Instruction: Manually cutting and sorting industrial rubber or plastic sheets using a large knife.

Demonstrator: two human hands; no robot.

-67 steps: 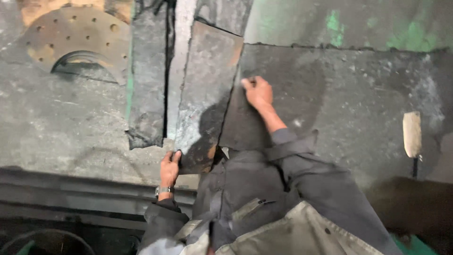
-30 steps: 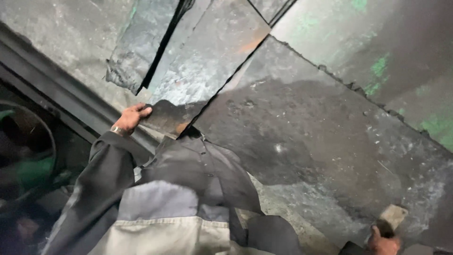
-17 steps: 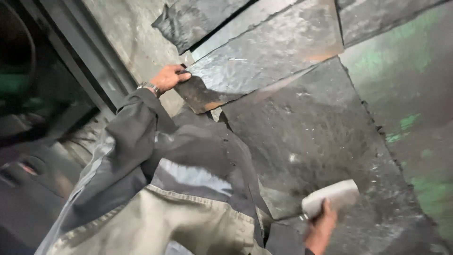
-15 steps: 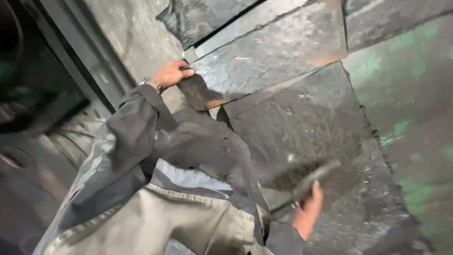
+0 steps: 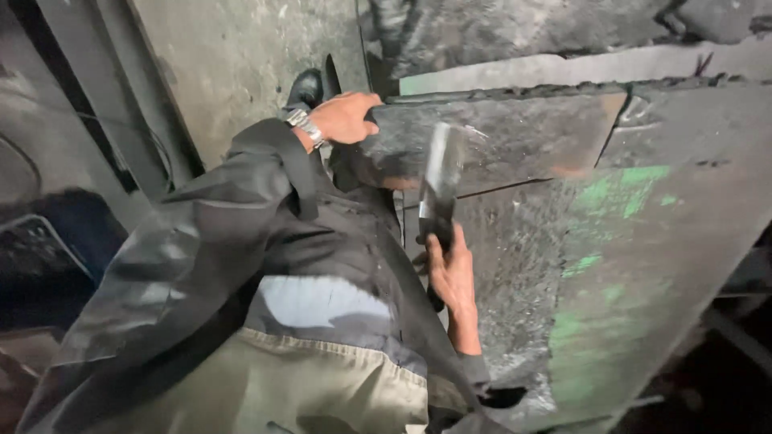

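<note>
Gripping: the near corner of a dark slate slab [image 5: 498, 141] is clasped by the left hand [image 5: 346, 116], fingers curled over its edge, so that the piece is pinned flat against the stack beneath it.
Left wrist: a metal watch [image 5: 304, 127] is worn just behind the hand, and the dark jacket sleeve [image 5: 241, 209] is stretched forward with the reach.
Right hand: the right hand [image 5: 450, 273] is closed tight round the handle of a hammer [image 5: 438, 189], with the blurred head raised over the held slab; the grip is taken low on the handle, judged to give a longer swing.
Hammer position: it is held just above the slab's near end, close beside the left hand, apart from the stone as far as the blur allows.
Held slab: it lies across a larger grey slab [image 5: 579, 265], which is marked with green patches [image 5: 619, 193] and tilts down to the right; an orange-brown stain is seen at its lower right corner.
Behind: further rough slabs [image 5: 523, 32] are stacked at the upper edge, overlapping one another.
Left side: a pale, scuffed floor [image 5: 233, 56] and dark metal rails [image 5: 88, 96] are seen beyond the sleeve.
Clothing: a grey and khaki garment [image 5: 314, 370] fills the lower middle, hiding what lies beneath the body.
</note>
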